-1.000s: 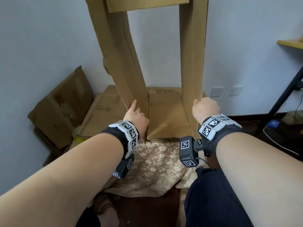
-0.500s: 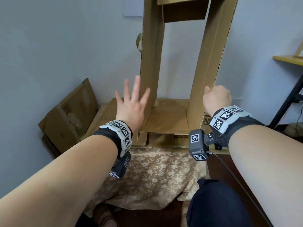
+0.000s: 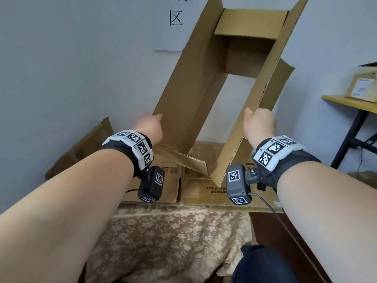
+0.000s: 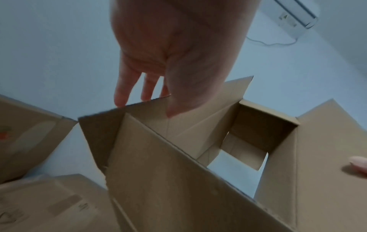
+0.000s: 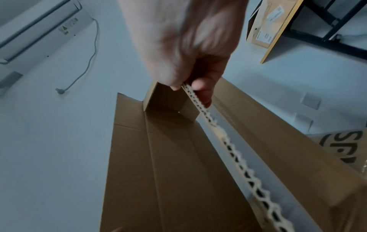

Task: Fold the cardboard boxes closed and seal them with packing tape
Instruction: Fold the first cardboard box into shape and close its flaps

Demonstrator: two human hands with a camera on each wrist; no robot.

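Note:
A long brown cardboard box, open at both ends with its flaps loose, is held up in front of the wall and leans to the upper right. My left hand holds the near edge of its left flap: in the left wrist view the thumb lies on the inner face and the fingers go behind the box. My right hand pinches the corrugated edge of the right flap, thumb and curled fingers closed on the box in the right wrist view, where the right hand is near.
Flattened boxes are stacked under the held box, on a surface covered by a floral cloth. Another flattened box leans on the left wall. A yellow shelf with a small box stands at the right.
The box has tipped from upright to leaning right and away. My left hand, spread open and off the box half a second ago, now holds the left flap. The right hand kept its hold.

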